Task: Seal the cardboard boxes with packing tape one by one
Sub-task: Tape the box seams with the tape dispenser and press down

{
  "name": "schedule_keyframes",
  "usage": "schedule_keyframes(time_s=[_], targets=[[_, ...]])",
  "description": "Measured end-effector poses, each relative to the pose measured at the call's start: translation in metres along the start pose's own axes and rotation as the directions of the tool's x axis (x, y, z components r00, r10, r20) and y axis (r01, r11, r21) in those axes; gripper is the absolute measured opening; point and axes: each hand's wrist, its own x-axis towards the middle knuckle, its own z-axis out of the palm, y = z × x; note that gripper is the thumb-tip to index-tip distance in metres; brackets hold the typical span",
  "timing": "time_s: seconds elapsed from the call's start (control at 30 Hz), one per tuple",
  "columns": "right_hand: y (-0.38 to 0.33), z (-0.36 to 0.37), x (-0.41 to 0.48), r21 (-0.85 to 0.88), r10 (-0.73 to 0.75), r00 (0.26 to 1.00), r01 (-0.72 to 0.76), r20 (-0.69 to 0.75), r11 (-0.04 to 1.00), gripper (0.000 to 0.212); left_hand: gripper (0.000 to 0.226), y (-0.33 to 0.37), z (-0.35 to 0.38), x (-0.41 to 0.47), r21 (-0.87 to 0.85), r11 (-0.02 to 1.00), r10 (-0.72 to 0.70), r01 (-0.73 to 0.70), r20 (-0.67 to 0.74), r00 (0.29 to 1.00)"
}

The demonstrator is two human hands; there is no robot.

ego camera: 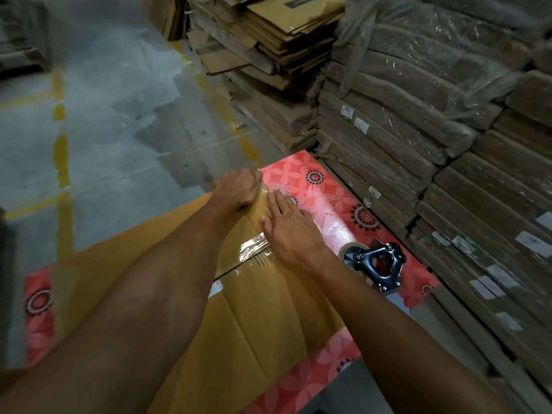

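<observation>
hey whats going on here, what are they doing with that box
A person is sealing a cardboard box that lies on a table with a red floral cover. The left hand curls over the box's far edge, while the right hand presses flat, fingers straight, on the clear packing tape along the seam. The tape dispenser lies on the table to the right, in neither hand. Stacks of flattened cartons stand behind.

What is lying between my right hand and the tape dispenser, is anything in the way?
Nothing visible does. The right hand lies flat on the taped box, and the tape dispenser lies on the tablecloth just to its right, with only bare pink cloth between them.
</observation>
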Motion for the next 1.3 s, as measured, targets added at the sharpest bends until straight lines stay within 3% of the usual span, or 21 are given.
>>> schedule_keyframes(time_s=[0.27,0.4,0.67,0.83,1.07,1.3], targets=[[0.002,-0.006,-0.015,-0.018,-0.030,1.000,0.031,0.005,0.999,0.062,0.056,0.002,0.022,-0.071,0.071,0.961,0.273,-0.268,-0.078,0.959],[0.002,-0.009,-0.024,-0.061,-0.022,0.998,0.025,0.056,0.998,0.062,0.056,0.001,0.028,-0.080,0.116,0.966,0.243,-0.231,-0.100,0.965],[0.024,-0.005,-0.118,-0.116,-0.015,1.000,0.014,-0.012,0.993,0.064,0.058,0.017,0.023,-0.085,0.055,0.982,0.183,-0.182,-0.022,0.983],[0.027,-0.001,-0.110,-0.137,-0.015,1.000,0.014,-0.002,0.990,0.064,0.060,0.045,0.047,-0.141,0.024,0.921,0.390,-0.389,-0.049,0.920],[0.036,-0.006,-0.130,-0.123,-0.068,0.997,0.072,0.030,0.990,0.065,0.056,0.047,0.053,-0.150,0.004,0.942,0.334,-0.334,-0.047,0.941],[0.053,0.012,-0.200,-0.096,-0.057,0.986,0.043,-0.157,0.995,0.065,0.056,0.065,0.046,-0.163,0.010,0.962,0.272,-0.272,-0.024,0.962]])
